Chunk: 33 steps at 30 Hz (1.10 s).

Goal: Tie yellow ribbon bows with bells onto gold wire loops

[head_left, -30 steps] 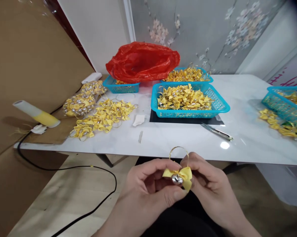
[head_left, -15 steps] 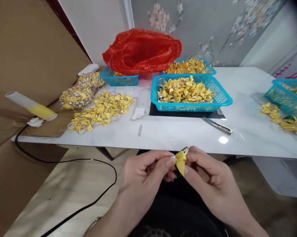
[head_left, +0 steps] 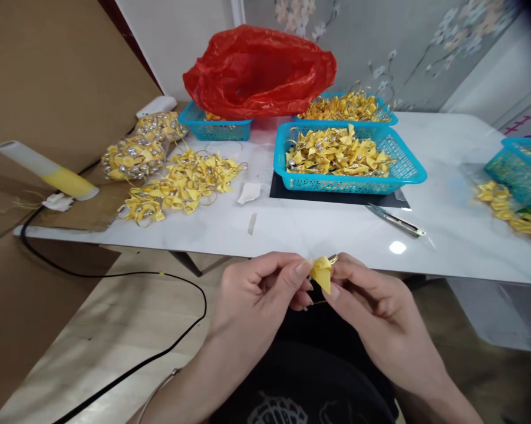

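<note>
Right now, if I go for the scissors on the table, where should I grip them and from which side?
Grip the scissors around the middle of their slim body, coming straight down from above. They lie flat on the table, slanted, with bare surface on both long sides, so fingers can probably close across their narrow width. The basket stands close behind them, so approach from the near edge.

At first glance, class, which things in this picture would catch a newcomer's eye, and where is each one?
The crumpled red plastic bag at the back of the white table stands out most, draped over a blue basket. In front of it to the right, a larger blue basket is heaped with yellow ribbon bows. Nearest the camera, the left hand and right hand pinch one small yellow bow between their fingertips.
</note>
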Motion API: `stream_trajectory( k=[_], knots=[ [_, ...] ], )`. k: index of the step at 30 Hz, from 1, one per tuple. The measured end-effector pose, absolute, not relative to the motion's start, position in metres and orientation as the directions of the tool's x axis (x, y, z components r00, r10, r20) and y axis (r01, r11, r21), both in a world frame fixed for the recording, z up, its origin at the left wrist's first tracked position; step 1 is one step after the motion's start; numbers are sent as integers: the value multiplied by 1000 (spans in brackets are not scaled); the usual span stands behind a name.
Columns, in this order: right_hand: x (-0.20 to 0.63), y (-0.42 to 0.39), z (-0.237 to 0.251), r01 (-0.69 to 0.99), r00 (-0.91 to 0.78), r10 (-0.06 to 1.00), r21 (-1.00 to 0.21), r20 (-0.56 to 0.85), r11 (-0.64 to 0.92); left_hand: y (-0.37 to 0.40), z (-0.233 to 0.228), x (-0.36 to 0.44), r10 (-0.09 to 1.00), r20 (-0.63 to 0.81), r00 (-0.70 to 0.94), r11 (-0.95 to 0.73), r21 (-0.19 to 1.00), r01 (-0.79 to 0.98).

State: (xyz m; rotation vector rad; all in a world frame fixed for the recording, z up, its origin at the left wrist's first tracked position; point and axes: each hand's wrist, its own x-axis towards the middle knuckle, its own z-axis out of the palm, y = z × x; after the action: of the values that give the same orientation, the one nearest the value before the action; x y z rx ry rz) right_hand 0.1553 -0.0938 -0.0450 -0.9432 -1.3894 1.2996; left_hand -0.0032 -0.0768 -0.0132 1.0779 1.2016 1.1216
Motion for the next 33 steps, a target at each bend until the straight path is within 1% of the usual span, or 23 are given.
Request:
stream_trajectory(
  k=[5,12,21,28,33],
  knots=[
    [159,-95,-49,-53,-240,966,-995,97,87,-76,-14,-6,982,-174,76,177,983,-47],
    [163,-93,-52,-71,-313,946,-995,86,67,-76,-10,-8,970,-223,98,228,973,-38],
    [164,-92,-54,-97,-324,943,-995,70,40,-76,-11,-8,964,-235,125,242,969,-47],
    [168,-92,-51,-66,-342,938,-997,60,40,-76,-11,-10,954,-245,172,259,964,-65],
    [167,-91,-54,-84,-344,936,-995,74,48,-77,-13,-11,960,-212,183,229,970,-77]
  ],
)
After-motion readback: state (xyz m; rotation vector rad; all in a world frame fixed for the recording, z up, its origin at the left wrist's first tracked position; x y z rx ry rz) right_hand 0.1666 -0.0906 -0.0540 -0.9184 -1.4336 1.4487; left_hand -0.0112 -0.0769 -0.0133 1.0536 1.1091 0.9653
